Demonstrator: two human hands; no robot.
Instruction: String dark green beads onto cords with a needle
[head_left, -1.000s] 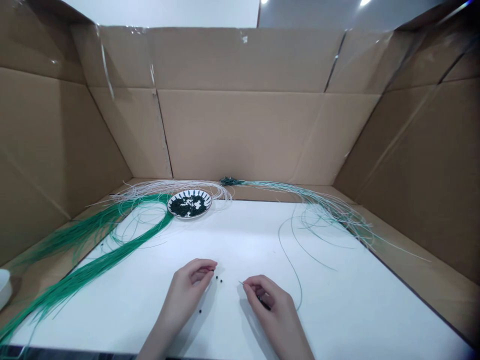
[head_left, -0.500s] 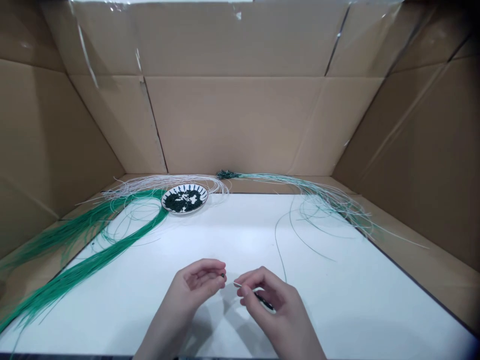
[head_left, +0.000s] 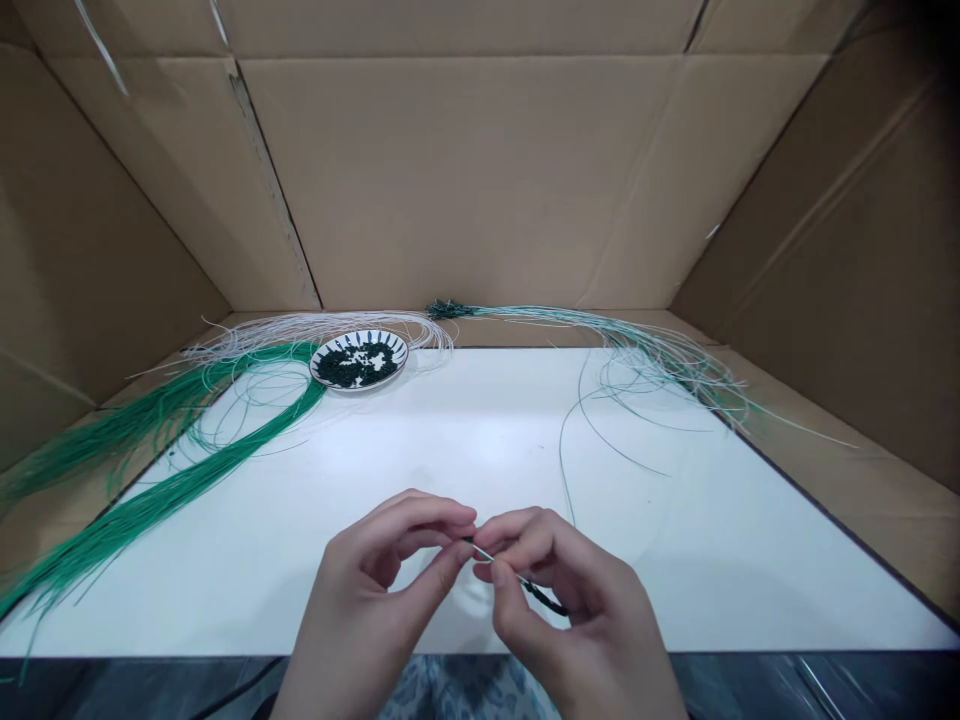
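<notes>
My left hand (head_left: 401,565) pinches a small dark bead-like piece (head_left: 469,540) between thumb and fingertips. It meets the end of a thin pale cord (head_left: 484,553); whether the cord passes through it I cannot tell. My right hand (head_left: 566,590) grips this cord between thumb and forefinger. Farther along, a dark section (head_left: 546,600) of the cord curves under the right palm, partly hidden by the fingers. Both hands are close together above the near part of the white table (head_left: 487,460). A white plate with blue stripes (head_left: 403,352), holding many tiny dark green pieces (head_left: 345,370), stands farther back on the left.
Bundles of green strands (head_left: 187,485) stretch along the left side. White strands (head_left: 292,328) lie behind the plate. A pale green bundle (head_left: 585,318) with a dark knotted end (head_left: 448,309) spreads across the back right. Cardboard walls (head_left: 465,180) enclose the table's back and sides.
My hands have come together, bringing the dark piece to the cord's tip, which stood apart from it before. The view has tipped downward, showing the table's front edge.
</notes>
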